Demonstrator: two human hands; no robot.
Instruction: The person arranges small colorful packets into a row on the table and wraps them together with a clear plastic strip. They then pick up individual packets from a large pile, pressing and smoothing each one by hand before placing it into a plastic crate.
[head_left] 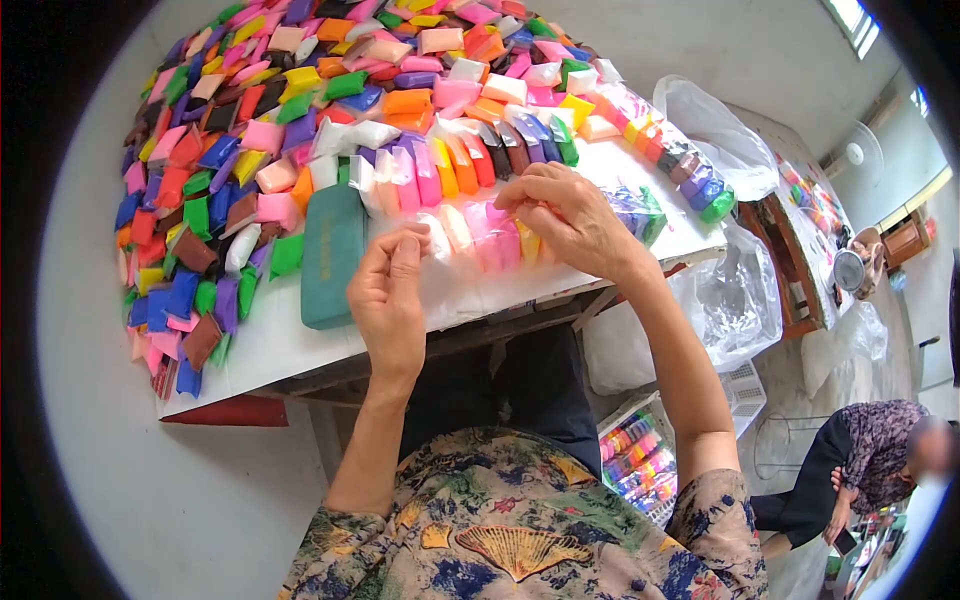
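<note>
A clear plastic bag (488,235) lies near the table's front edge with a row of small coloured packets inside: pale, pink, yellow, and blue and green at its right end. My left hand (392,290) is closed, thumb against fingers, at the bag's left end. Over the bag's middle, my right hand (575,222) has its fingers bent and pinched together at the film, hiding some packets. Just behind stands another row of packets (460,165), white through pink, orange, black, brown, purple and green. Beside my left hand is a green box (333,255).
A big heap of loose coloured packets (230,150) covers the table's back and left. Another filled bag (665,150) lies at the right, near crumpled clear plastic (725,290). Below is a white crate (640,450) of filled bags. A person (870,470) sits at lower right.
</note>
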